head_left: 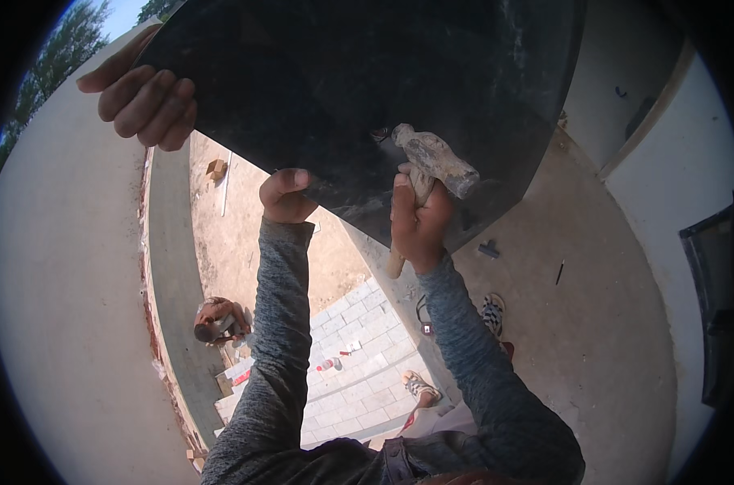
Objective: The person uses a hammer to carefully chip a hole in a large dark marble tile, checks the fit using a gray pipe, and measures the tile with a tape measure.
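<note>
In the centre of the frame the left hand [287, 196] is clamped on the lower edge of a dark, smooth slab [326, 81], its thumb over the near face and its other fingers hidden behind. Right of it, the right hand [423, 222] has its fingers closed around the wooden handle of a hammer [438, 159], whose worn, pale-smeared head stands in front of the slab's lower right part. The slab fills the top centre, tilted, and at the upper left a co-worker's hand [152, 109] is curled around its left corner, fingers together. Below, near the bottom centre, one patterned shoe [420, 385] shows beside pale paving blocks [355, 400], where a plastic bottle [329, 364] lies; a second shoe [492, 314] is right of the right sleeve. Farther off, a crouching person [221, 319] is at the lower left, a small cardboard box [216, 169] lies on bare ground above, and trees [63, 61] rise at the upper left.
</note>
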### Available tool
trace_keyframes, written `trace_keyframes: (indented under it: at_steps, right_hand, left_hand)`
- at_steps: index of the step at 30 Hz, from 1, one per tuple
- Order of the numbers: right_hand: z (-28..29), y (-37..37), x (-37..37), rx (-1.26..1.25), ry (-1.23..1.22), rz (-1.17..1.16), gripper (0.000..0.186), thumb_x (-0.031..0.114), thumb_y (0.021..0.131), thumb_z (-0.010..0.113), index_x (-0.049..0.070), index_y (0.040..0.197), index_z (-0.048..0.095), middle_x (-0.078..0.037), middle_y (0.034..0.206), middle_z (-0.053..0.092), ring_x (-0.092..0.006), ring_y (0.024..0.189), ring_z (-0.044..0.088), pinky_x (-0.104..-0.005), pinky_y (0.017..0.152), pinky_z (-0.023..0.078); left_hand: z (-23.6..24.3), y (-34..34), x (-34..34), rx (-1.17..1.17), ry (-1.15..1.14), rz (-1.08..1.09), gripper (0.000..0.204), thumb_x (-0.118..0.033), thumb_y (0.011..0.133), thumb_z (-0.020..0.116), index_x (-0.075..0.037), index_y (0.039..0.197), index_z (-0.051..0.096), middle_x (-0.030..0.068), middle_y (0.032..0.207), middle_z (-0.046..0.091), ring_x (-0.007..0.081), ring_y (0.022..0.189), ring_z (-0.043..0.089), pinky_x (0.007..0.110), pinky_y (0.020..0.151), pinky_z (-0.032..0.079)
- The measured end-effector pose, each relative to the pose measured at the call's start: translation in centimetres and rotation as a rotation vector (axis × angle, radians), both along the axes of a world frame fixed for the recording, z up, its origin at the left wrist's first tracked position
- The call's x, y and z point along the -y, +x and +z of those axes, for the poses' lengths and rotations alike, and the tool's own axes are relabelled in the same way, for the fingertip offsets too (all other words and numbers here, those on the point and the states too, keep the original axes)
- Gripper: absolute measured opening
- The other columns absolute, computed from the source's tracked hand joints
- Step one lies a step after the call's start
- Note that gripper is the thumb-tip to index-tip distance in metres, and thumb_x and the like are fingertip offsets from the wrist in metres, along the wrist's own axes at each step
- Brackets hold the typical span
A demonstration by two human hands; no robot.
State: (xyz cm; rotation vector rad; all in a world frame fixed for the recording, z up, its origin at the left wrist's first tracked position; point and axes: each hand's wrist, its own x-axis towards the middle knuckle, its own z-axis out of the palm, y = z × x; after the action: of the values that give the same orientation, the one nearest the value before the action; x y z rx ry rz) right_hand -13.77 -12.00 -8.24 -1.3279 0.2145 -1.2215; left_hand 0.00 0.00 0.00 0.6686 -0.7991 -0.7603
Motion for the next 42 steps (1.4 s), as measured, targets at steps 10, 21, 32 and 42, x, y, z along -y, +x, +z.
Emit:
trace_keyframes:
  at_steps: [10,21,32,42]
  right_hand:
    - [0.3,1.2,-0.6,0.064,-0.023,-0.046,0.018,0.008,0.094,0.057,-0.002,0.109,0.057,-0.006,0.087,0.063,-0.0097,0.071,0.058,-0.0243,0.063,0.047]
    - [-0.1,0.7,-0.6,0.028,0.015,0.038,0.018,0.008,0.094,0.057,-0.001,0.110,0.056,-0.006,0.084,0.062,-0.0114,0.071,0.058,-0.0256,0.061,0.047]
    - [0.0,1.2,-0.2,0.103,-0.084,-0.062,0.014,0.009,0.095,0.056,0.001,0.106,0.055,0.000,0.068,0.054,-0.0036,0.052,0.048,-0.0213,0.045,0.040]
    - [0.0,0.2,-0.6,-0.032,0.017,0.051,0.024,0.009,0.091,0.062,-0.002,0.112,0.057,-0.014,0.101,0.067,-0.0212,0.090,0.067,-0.0317,0.078,0.053]
  left_hand:
    - [0.9,0.5,-0.1,0.027,-0.006,-0.006,0.057,-0.004,0.070,0.059,0.006,0.125,0.054,0.0213,0.126,0.060,0.0398,0.112,0.060,0.047,0.098,0.051]
    - [0.7,0.4,0.0,0.030,-0.003,-0.012,0.055,-0.005,0.070,0.059,0.006,0.123,0.055,0.0214,0.127,0.060,0.0395,0.113,0.060,0.047,0.098,0.051]
    - [0.6,0.5,0.4,0.018,-0.025,-0.057,0.056,-0.006,0.069,0.058,0.006,0.124,0.055,0.0210,0.125,0.060,0.0392,0.111,0.061,0.047,0.098,0.051]
    - [0.2,0.2,-0.1,0.009,0.015,0.002,0.058,-0.005,0.068,0.060,0.007,0.125,0.054,0.0213,0.124,0.061,0.0393,0.109,0.062,0.047,0.094,0.054]
